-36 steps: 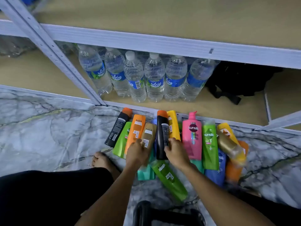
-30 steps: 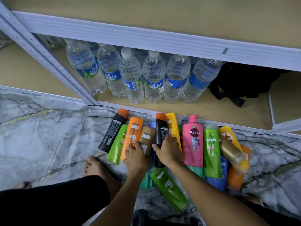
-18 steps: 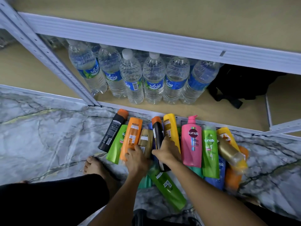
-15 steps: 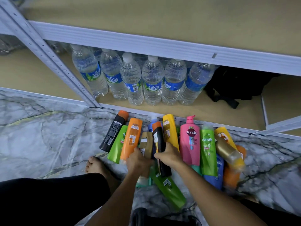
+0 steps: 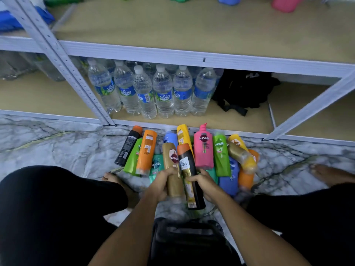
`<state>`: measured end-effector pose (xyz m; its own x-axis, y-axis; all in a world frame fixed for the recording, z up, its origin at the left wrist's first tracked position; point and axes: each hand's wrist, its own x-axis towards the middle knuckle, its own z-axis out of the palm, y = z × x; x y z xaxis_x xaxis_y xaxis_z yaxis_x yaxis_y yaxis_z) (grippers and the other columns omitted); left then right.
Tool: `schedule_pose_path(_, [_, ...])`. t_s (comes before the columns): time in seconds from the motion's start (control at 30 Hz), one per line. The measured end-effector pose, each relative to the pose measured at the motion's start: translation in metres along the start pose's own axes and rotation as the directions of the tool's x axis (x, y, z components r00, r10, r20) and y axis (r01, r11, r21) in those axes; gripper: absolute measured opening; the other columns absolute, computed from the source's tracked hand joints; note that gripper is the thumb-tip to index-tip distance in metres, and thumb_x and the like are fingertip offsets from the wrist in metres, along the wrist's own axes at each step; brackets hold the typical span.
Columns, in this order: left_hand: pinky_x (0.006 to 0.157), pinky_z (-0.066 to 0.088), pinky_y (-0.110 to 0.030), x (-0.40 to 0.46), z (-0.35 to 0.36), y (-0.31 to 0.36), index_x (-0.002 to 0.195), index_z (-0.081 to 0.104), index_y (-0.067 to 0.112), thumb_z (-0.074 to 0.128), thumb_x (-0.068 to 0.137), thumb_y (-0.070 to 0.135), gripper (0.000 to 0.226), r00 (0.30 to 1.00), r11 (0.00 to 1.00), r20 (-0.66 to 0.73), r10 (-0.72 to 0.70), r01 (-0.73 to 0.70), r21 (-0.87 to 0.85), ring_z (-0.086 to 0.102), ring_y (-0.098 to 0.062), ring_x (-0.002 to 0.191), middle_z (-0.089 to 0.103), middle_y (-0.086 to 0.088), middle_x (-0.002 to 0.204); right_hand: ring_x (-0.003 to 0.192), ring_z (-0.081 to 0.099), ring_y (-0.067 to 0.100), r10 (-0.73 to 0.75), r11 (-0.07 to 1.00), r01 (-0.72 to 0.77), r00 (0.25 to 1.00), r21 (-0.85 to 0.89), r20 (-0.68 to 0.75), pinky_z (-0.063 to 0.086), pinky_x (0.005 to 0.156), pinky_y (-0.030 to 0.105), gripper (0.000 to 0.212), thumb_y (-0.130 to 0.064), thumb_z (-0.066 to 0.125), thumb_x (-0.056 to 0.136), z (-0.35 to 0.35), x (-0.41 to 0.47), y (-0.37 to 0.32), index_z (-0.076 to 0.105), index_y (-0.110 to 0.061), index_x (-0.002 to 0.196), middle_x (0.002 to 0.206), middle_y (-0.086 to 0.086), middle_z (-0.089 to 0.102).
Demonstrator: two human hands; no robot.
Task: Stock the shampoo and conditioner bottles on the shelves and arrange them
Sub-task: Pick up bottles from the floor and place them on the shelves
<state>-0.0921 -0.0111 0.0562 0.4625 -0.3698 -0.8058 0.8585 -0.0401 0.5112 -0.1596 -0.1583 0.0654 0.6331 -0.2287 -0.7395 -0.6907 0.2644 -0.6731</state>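
Now left hand (image 5: 160, 186) gripped gold Sunsilk bottle (image 5: 172, 169) at mid-body, right hand (image 5: 204, 184) gripped black orange-capped bottle (image 5: 189, 176); both lifted above pile on marble floor (image 5: 57, 146). Judged them rigid plastic, smooth, fairly light; mid-body hold safest.

Glossy plastic bottles (image 5: 203, 150), marble-look floor (image 5: 57, 146)

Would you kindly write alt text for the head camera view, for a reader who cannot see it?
A crouching person lifts two bottles from a pile on the marble floor: the left hand grips a gold bottle, the right hand a black bottle with an orange cap. Behind the pile, a shelf shelters water bottles and a black bag.
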Motion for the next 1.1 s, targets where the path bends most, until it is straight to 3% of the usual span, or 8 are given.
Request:
schedule_pose_path(0.17, [0.071, 0.055, -0.039, -0.025, 0.011, -0.006, 0.122, 0.056, 0.002, 0.071, 0.072, 0.008, 0.052, 0.994, 0.994, -0.003, 0.107, -0.107, -0.019, 0.068, -0.031, 0.086, 0.070, -0.018, 0.102, 0.088, 0.066, 0.016, -0.053, 0.996, 0.054, 0.999, 0.073, -0.009, 0.050, 0.072, 0.030, 0.034, 0.006, 0.060, 0.085, -0.005, -0.029, 0.003, 0.062, -0.018, 0.109, 0.097, -0.001, 0.072])
schedule_pose_path(0.37, [0.074, 0.057, -0.045, -0.056, 0.022, -0.014, 0.112, 0.055, 0.007, 0.070, 0.083, 0.011, 0.033, 0.991, 0.990, 0.003, 0.137, -0.137, 0.035, 0.068, -0.033, 0.089, 0.069, -0.020, 0.105, 0.092, 0.068, 0.031, -0.045, 0.979, 0.041, 0.999, 0.199, 0.015, 0.055, 0.080, 0.041, 0.031, -0.003, 0.058, 0.088, -0.013, -0.056, 0.012, 0.058, -0.009, 0.118, 0.104, 0.015, 0.071])
schedule_pose_path(0.5, [0.078, 0.056, -0.043, -0.067, 0.022, -0.017, 0.114, 0.059, 0.008, 0.068, 0.085, 0.013, 0.030, 0.984, 0.980, 0.036, 0.175, -0.178, 0.093, 0.069, -0.031, 0.093, 0.072, -0.015, 0.103, 0.098, 0.067, 0.028, -0.068, 0.991, 0.071, 0.997, 0.115, -0.029, 0.053, 0.088, 0.044, 0.044, 0.009, 0.058, 0.081, -0.010, -0.063, 0.010, 0.056, -0.013, 0.119, 0.105, 0.010, 0.071])
schedule_pose_path(0.67, [0.090, 0.054, -0.047, -0.074, 0.017, -0.019, 0.119, 0.059, 0.012, 0.065, 0.088, 0.011, 0.032, 0.974, 0.952, -0.035, 0.222, -0.209, 0.222, 0.068, -0.029, 0.098, 0.072, -0.010, 0.105, 0.100, 0.063, 0.023, -0.154, 0.988, 0.154, 0.979, -0.009, -0.132, 0.052, 0.087, 0.039, 0.046, 0.005, 0.063, 0.080, 0.001, -0.060, -0.001, 0.053, -0.018, 0.119, 0.111, 0.005, 0.066])
schedule_pose_path(0.8, [0.087, 0.055, -0.044, -0.071, 0.019, -0.019, 0.119, 0.059, 0.012, 0.065, 0.087, 0.005, 0.033, 0.960, 0.926, -0.102, 0.260, -0.218, 0.308, 0.067, -0.027, 0.097, 0.071, -0.009, 0.104, 0.101, 0.063, 0.022, -0.204, 0.978, 0.195, 0.968, -0.071, -0.148, 0.051, 0.084, 0.035, 0.046, 0.004, 0.067, 0.078, 0.004, -0.057, -0.009, 0.056, -0.017, 0.117, 0.109, 0.002, 0.066])
schedule_pose_path(0.9, [0.074, 0.054, -0.033, -0.068, 0.022, -0.014, 0.112, 0.060, 0.014, 0.068, 0.085, 0.004, 0.030, 0.944, 0.906, -0.132, 0.303, -0.242, 0.348, 0.066, -0.021, 0.090, 0.069, -0.004, 0.098, 0.100, 0.064, 0.021, -0.206, 0.972, 0.181, 0.964, -0.151, -0.171, 0.053, 0.089, 0.037, 0.049, -0.006, 0.073, 0.073, 0.002, -0.045, -0.006, 0.060, -0.021, 0.118, 0.109, -0.001, 0.068])
schedule_pose_path(1.0, [0.079, 0.055, -0.038, -0.053, 0.019, -0.010, 0.114, 0.059, 0.013, 0.074, 0.079, 0.006, 0.038, 0.936, 0.887, -0.175, 0.305, -0.213, 0.409, 0.066, -0.022, 0.092, 0.069, -0.007, 0.103, 0.104, 0.064, 0.019, -0.215, 0.958, 0.164, 0.954, -0.234, -0.211, 0.054, 0.092, 0.044, 0.066, -0.017, 0.075, 0.064, -0.004, -0.011, 0.014, 0.056, -0.027, 0.126, 0.114, -0.004, 0.068])
schedule_pose_path(1.1, [0.083, 0.055, -0.042, -0.031, 0.022, -0.002, 0.106, 0.054, 0.022, 0.080, 0.071, 0.013, 0.044, 0.907, 0.861, -0.263, 0.328, -0.172, 0.478, 0.065, -0.022, 0.090, 0.066, -0.003, 0.099, 0.104, 0.064, 0.023, -0.187, 0.953, 0.108, 0.945, -0.284, -0.268, 0.054, 0.089, 0.044, 0.065, -0.015, 0.075, 0.064, -0.002, 0.009, 0.017, 0.056, -0.026, 0.126, 0.112, -0.002, 0.069])
